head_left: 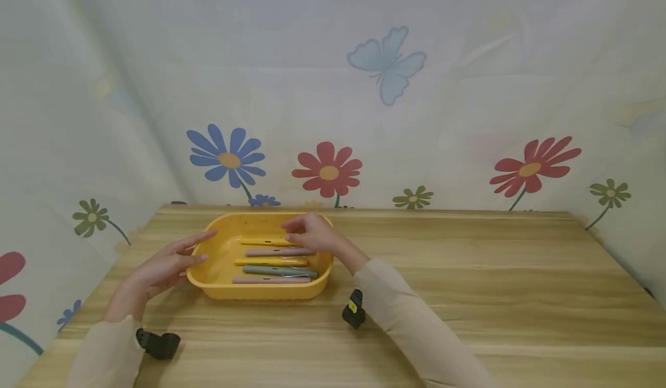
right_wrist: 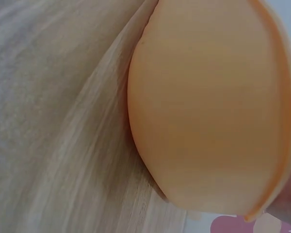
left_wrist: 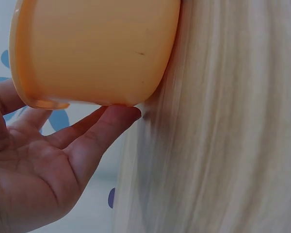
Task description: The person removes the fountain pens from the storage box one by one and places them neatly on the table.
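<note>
A yellow plastic basin [head_left: 262, 291] stands on the table with several pens in it, lying roughly parallel. From back to front they are a yellow pen [head_left: 257, 241], a pinkish pen [head_left: 276, 252], a second yellow pen [head_left: 270, 262], a grey-green pen [head_left: 278, 271] and another pinkish pen [head_left: 270, 280]. My left hand [head_left: 165, 263] grips the basin's left end, some fingers over the rim and others against the outer wall. Over the right rim reaches my right hand [head_left: 314, 233], its thumb and forefinger apart above the back yellow pen's right end, which it covers.
The wood-grain table [head_left: 468, 295] extends to the right of the basin. Behind it hangs a pale cloth [head_left: 442, 133] printed with flowers and a butterfly. Black wrist cameras [head_left: 158, 344] sit at both sleeves, close over the tabletop.
</note>
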The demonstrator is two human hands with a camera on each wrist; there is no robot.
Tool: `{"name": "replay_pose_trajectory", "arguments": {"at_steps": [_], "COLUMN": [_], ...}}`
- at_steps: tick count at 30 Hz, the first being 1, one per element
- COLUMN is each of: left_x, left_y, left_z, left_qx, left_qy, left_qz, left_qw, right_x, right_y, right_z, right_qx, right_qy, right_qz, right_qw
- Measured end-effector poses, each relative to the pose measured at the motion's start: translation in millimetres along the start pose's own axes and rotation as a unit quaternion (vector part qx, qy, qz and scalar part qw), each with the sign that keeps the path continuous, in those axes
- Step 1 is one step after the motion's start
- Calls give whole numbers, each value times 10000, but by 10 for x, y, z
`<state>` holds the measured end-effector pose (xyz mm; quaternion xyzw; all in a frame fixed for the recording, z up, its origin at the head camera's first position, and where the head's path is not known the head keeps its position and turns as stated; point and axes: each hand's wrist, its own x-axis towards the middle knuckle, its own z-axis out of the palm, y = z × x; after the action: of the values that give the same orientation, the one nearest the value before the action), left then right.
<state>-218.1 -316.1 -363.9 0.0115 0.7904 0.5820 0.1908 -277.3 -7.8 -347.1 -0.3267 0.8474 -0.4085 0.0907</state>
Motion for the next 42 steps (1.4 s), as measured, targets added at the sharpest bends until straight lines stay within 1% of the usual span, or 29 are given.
{"name": "replay_pose_trajectory", "arguments": {"at_steps": [3, 8, 10, 12, 18, 22, 26, 29, 34, 36, 38, 42], "left_x": [0, -2, -4, -3, -21, -44, -30, -24, -30, -32, -31, -32], "left_y": [15, 22, 21, 23, 25, 33, 37, 29, 33, 42, 48, 40], "left_z": [-7, 1, 7, 13, 15, 27, 41, 41, 51, 56, 58, 53], "left_qx": [-53, -35, -40, -55, -92, -95, -86, -80, -53, -68, -68, -89], "left_qy": [-12, -9, -31, -43, -86, -20, -14, -13, 10, 15, -15, -70], "left_qz": [1, 26, 39, 49, 173, 113, 67, 62, 27, 33, 74, 86], "left_qw": [10000, 10000, 10000, 10000, 9998, 9999, 9999, 9999, 10000, 10000, 9999, 9999], "right_x": [44, 116, 146, 170, 242, 274, 288, 301, 318, 322, 322, 313], "right_y": [-8, 11, 29, 46, 90, 94, 114, 125, 122, 114, 97, 68], "right_z": [14, 44, 55, 59, 106, 153, 179, 193, 196, 196, 196, 218], "right_qx": [-184, -368, -492, -649, -1168, -1375, -1558, -1804, -2219, -2378, -2490, -2660], "right_qy": [3, -24, -69, -111, -175, -217, -149, -164, -222, -193, -196, -228], "right_qz": [100, 556, 623, 590, 329, 272, 327, 225, -149, -234, -212, -38], "right_qw": [9998, 9978, 9968, 9961, 9925, 9899, 9871, 9832, 9747, 9708, 9681, 9637]}}
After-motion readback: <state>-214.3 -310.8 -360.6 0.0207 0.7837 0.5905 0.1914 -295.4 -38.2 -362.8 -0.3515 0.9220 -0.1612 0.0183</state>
